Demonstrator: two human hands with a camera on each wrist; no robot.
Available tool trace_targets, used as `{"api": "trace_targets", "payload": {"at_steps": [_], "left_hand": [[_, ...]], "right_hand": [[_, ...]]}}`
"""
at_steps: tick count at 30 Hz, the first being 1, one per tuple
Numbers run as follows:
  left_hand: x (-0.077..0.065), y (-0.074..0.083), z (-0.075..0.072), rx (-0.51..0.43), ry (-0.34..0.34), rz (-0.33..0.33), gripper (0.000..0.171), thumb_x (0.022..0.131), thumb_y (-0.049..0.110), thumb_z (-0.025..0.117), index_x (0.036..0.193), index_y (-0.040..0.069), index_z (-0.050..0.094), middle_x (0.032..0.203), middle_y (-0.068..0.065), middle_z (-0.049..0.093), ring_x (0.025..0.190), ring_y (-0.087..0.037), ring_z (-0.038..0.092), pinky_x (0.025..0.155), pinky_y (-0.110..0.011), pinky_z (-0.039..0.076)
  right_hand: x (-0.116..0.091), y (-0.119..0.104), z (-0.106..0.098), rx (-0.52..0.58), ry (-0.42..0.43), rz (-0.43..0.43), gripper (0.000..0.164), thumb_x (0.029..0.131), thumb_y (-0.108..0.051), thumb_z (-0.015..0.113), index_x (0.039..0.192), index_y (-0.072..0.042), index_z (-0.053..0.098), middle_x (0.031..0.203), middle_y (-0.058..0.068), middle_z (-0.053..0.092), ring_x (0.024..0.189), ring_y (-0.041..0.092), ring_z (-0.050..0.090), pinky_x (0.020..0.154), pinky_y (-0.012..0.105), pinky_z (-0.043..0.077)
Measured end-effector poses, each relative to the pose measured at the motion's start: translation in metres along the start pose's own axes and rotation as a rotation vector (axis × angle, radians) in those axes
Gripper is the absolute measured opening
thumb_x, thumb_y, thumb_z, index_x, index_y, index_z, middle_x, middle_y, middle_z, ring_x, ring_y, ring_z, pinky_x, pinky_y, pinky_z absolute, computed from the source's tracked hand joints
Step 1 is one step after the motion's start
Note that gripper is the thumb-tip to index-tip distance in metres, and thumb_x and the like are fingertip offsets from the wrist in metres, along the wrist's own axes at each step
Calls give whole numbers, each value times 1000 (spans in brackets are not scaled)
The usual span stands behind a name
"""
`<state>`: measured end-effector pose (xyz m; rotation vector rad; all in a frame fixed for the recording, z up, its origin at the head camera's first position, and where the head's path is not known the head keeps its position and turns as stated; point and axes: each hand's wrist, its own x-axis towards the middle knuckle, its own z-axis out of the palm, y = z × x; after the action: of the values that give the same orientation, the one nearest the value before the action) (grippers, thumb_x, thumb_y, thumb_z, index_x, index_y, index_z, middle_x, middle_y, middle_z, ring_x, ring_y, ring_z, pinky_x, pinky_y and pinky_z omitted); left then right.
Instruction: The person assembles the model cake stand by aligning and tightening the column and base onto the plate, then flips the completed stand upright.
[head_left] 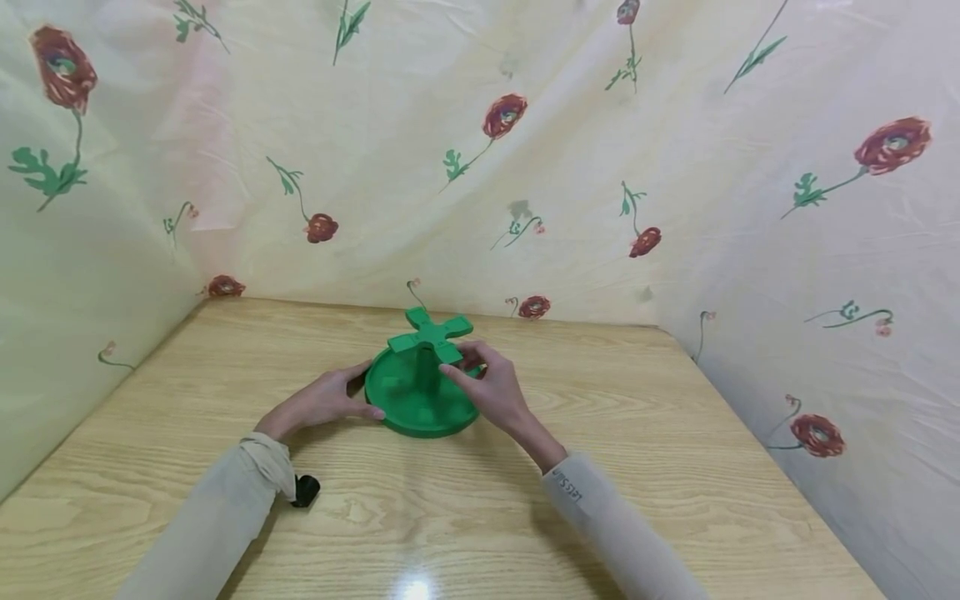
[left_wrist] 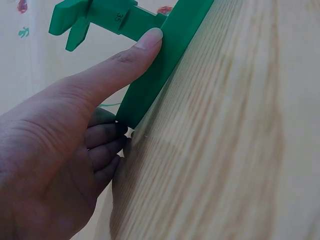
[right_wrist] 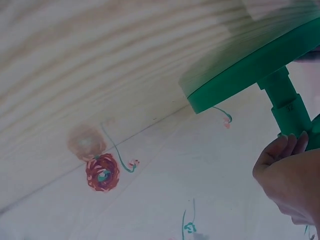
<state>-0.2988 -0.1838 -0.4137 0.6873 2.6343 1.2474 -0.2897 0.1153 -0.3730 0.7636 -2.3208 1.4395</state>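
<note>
A green round base point(head_left: 422, 431) with a raised rim stands on the table, and a green post point(head_left: 427, 377) rises from its middle. On top of the post sits a green four-armed cross piece point(head_left: 431, 335). My left hand point(head_left: 328, 402) holds the base at its left side, the thumb on the rim and the other fingers low against the edge, as the left wrist view shows. My right hand point(head_left: 493, 385) pinches the cross piece's near right arm between thumb and fingers. Small raised digits mark the post point(right_wrist: 290, 109) in the right wrist view.
The wood-grain table point(head_left: 645, 467) reaches back to a floral cloth point(head_left: 405, 125) hung behind it and along both sides. A small black object point(head_left: 306, 491) shows beside the left sleeve. A glare spot lies near the table's front.
</note>
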Motion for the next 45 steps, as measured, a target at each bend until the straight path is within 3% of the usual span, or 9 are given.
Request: {"api": "trace_targets", "payload": {"at_steps": [7,14,21,28,33,37,45], "left_hand": [[1,-1,-1,-3,-3,0,108,88,43,84,163,-2,21,165,-24,27,153,-43,21,118,-61,26],[0,0,-1,-11,-8,-7,108,88,42,84,163,-1,21,165,-24,27,153,-43,21,118,-61,25],[0,0,-2,1,-4,-20,108,89,43,83,163,-3,20,165,-25,26,153,-42,20,119,-59,26],[1,0,-1,-7,-8,-16,108,89,43,83,163,-2,20,165,-24,26,153,-42,20,118,-60,26],[2,1,0,-14,-12,-10,108,88,43,83,163,-3,20,165,-25,26,153,-43,20,118,-60,26],[1,1,0,-6,-11,3,107,89,42,83,162,-4,21,165,-26,27,152,-45,20,118,-61,26],[0,2,0,3,-5,11,105,90,41,83,161,-6,22,164,-27,28,152,-45,22,118,-61,26]], "right_hand": [[-2,-2,7,-78,51,-75,32,93,-13,80,118,3,69,93,10,68,88,26,65,78,50,57],[-3,-8,12,-162,83,-84,35,92,-18,81,116,4,69,92,11,70,88,29,66,83,51,55],[-2,-8,12,-155,68,-116,23,98,-17,75,109,2,71,92,9,70,87,27,66,82,49,54],[4,2,1,-137,182,-129,15,101,-14,68,100,1,71,87,9,69,80,24,64,71,46,55],[9,10,-7,-100,205,-57,18,101,-13,67,109,4,66,89,12,67,81,26,65,69,32,54],[12,16,-10,-72,185,7,24,103,-13,66,116,5,60,95,15,66,86,28,65,71,29,53],[18,22,-12,-42,104,58,40,104,-14,64,138,5,55,114,20,67,104,34,65,85,49,56]]}}
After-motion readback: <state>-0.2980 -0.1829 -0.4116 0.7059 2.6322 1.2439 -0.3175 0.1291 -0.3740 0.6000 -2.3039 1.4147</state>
